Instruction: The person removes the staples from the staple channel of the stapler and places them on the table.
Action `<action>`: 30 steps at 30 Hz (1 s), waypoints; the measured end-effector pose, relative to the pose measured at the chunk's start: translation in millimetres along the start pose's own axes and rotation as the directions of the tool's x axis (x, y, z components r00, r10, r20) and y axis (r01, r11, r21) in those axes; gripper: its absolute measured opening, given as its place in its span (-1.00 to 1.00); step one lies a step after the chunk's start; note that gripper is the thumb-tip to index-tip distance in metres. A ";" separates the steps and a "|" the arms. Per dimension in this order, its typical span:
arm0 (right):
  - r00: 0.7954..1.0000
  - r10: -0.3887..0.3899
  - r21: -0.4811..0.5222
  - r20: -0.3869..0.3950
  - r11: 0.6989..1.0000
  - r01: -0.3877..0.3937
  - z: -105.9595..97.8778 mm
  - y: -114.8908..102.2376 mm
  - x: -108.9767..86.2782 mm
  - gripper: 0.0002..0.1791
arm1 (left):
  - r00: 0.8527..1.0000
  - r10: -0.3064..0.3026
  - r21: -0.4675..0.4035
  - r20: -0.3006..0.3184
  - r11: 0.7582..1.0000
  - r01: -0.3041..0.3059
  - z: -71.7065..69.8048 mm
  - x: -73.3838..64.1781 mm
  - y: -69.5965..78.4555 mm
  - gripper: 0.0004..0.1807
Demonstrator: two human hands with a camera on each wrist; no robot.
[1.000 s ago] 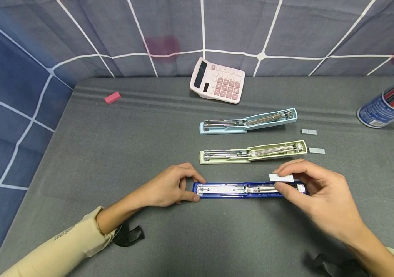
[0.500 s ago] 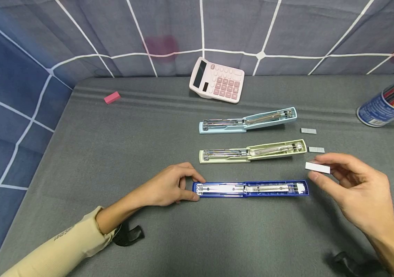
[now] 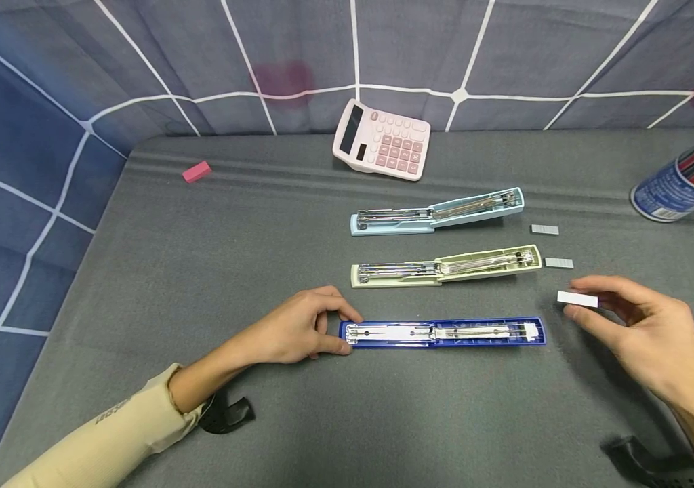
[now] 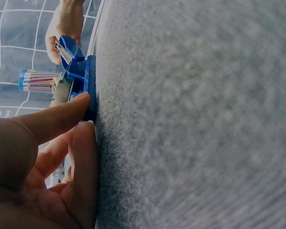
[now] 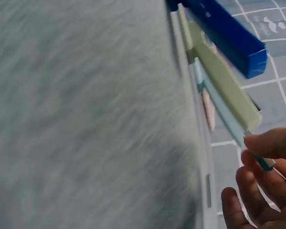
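An opened dark blue stapler (image 3: 390,332) lies flat on the grey table, its metal channel exposed. My left hand (image 3: 292,329) holds its left end between thumb and fingers; in the left wrist view, the thumb (image 4: 62,114) presses against the blue base. To the right of this stapler, my right hand (image 3: 646,325) pinches a small white strip of staples (image 3: 577,299) between thumb and fingers, raised off the table. Farther back lie an opened light green stapler (image 3: 396,272) and an opened light blue stapler (image 3: 392,221).
Two grey staple strips (image 3: 545,230) lie by the right ends of the farther staplers. A pink calculator (image 3: 383,139) sits at the back, a pink eraser-like block (image 3: 197,171) at back left. A blue can of pencils (image 3: 667,196) stands at right, before a checked cloth (image 3: 298,54).
My right hand has moved right with the staple strip, from over the blue stapler's right end to beyond it. The left hand has stayed on the stapler.
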State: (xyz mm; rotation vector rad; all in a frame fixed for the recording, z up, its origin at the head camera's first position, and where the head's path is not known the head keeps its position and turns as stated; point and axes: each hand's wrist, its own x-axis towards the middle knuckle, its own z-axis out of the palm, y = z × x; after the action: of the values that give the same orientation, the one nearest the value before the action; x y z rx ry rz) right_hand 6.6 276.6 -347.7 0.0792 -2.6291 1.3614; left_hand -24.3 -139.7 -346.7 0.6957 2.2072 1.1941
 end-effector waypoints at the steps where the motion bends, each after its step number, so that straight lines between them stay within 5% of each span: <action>1: 1.000 -0.006 -0.013 0.018 1.000 0.006 0.1 3.0 -0.2 -0.69 | 1.000 -0.001 0.001 0.000 1.000 0.001 0.0 -0.1 0.1 -0.65; 15: 0.985 -0.121 -0.169 0.121 0.975 0.141 -2.6 20.4 9.2 -0.68 | 1.000 -0.006 0.015 -0.002 1.000 0.006 0.0 0.1 0.5 -0.65; 22: 0.959 -0.220 -0.305 0.177 0.914 0.267 -4.3 25.3 13.2 -0.60 | 1.000 -0.004 0.004 -0.003 1.000 0.004 0.3 0.0 0.0 -0.65; 30: 0.946 -0.262 -0.302 0.190 0.902 0.310 -3.8 25.4 17.0 -0.62 | 1.000 -0.010 0.019 -0.003 1.000 0.010 0.1 -0.3 0.6 -0.65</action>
State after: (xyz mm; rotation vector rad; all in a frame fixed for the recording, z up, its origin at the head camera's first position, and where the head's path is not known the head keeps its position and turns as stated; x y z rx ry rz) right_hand -12.9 295.1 -362.9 0.5170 -2.7823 0.8396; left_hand -23.9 -139.6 -346.1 0.6904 2.2245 1.1711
